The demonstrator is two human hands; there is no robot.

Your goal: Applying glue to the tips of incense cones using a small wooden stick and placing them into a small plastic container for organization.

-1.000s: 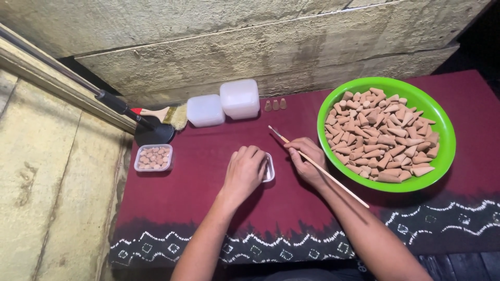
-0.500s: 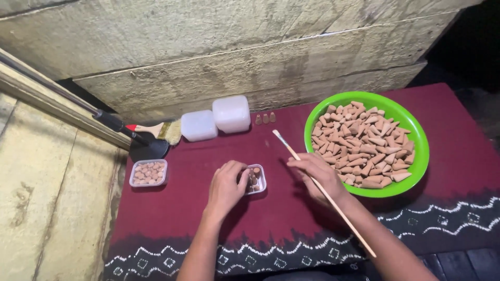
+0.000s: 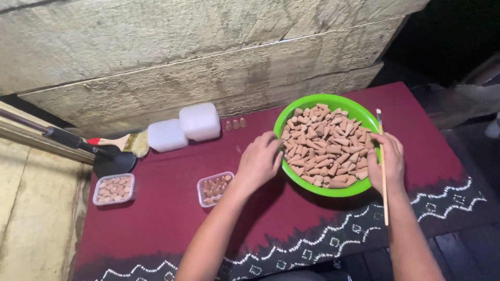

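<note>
Both hands have been moved from the small tray over to the bowl since half a second ago. Left hand (image 3: pixel 259 162) is set against the left rim of the round bright-green plastic bowl (image 3: pixel 291 112), fingers curled loosely on the edge, nothing gripped. Right hand (image 3: pixel 386 162) is laid on the bowl's right rim, fingers partly closed around a thin pale wooden stick (image 3: pixel 383 171) that is held roughly upright along the hand. Bowl is heaped with small tan-brown cone-shaped pieces (image 3: pixel 325 148), matte, lying every which way. Bowl is placed right of centre on the worktop covered by a dark-red cloth with white patterned border (image 3: pixel 166 229). Just left of the left hand, a small clear rectangular plastic tray of cones (image 3: pixel 213 189) is seen, now uncovered; a second clear tray filled with cones (image 3: pixel 113 188) sits further left. Two white lidded plastic boxes (image 3: pixel 182 129) and three loose cones (image 3: pixel 235 124) are at the back edge.
</note>
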